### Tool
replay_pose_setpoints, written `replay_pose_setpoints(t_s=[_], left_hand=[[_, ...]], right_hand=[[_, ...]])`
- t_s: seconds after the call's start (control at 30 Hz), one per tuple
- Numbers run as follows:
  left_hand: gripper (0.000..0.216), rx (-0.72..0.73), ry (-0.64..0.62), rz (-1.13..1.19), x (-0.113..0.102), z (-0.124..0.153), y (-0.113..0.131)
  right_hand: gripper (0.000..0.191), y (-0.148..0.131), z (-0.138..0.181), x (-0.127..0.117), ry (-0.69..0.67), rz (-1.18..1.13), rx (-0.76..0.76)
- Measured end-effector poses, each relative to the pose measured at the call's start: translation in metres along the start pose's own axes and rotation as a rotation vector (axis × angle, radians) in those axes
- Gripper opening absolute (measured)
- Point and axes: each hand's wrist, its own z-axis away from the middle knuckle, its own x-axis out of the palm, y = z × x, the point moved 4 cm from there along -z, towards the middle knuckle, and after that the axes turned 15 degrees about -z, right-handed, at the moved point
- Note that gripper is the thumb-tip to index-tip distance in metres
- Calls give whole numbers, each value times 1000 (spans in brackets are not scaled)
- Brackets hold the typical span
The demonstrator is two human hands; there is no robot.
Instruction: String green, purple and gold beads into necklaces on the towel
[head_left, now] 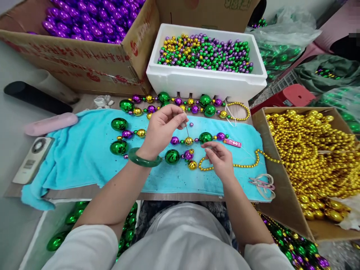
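Observation:
My left hand (165,127), with a green bangle (144,158) at the wrist, pinches a thin needle (187,130) that slants down to a gold bead (188,141) in the strand of beads. My right hand (219,159) is closed with fingertips together below a large green bead (206,138); what it holds, if anything, is too small to make out. A purple bead (220,136) and a pink tag (233,143) lie right of the green one. Below my hands are another green bead (172,156) and a gold bead chain (246,165). My left hand hides part of the strand.
A turquoise towel (84,161) covers the table. Scissors (263,183) lie at its right. Behind stand a white foam box (206,77) of small beads and a carton (70,67) of purple ones. A carton (284,187) of gold chains stands right. A finished-looking strand (178,101) lies behind.

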Motion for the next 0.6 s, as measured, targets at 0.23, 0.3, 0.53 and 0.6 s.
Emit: replay_pose_setpoints(t_s=[0.23, 0.3, 0.53, 0.6], left_hand=[[7, 119, 48, 19, 2, -9, 20], [8, 105, 50, 9, 0, -12, 17], [21, 14, -399, -167, 25, 3, -20], [20, 54, -639, -251, 44, 19, -36]], right_hand=[[23, -6, -13, 29, -182, -177, 64], [25, -5, -15, 27, -196, -205, 81], [22, -15, -20, 13, -136, -306, 31], [20, -18, -21, 13, -133, -360, 20]])
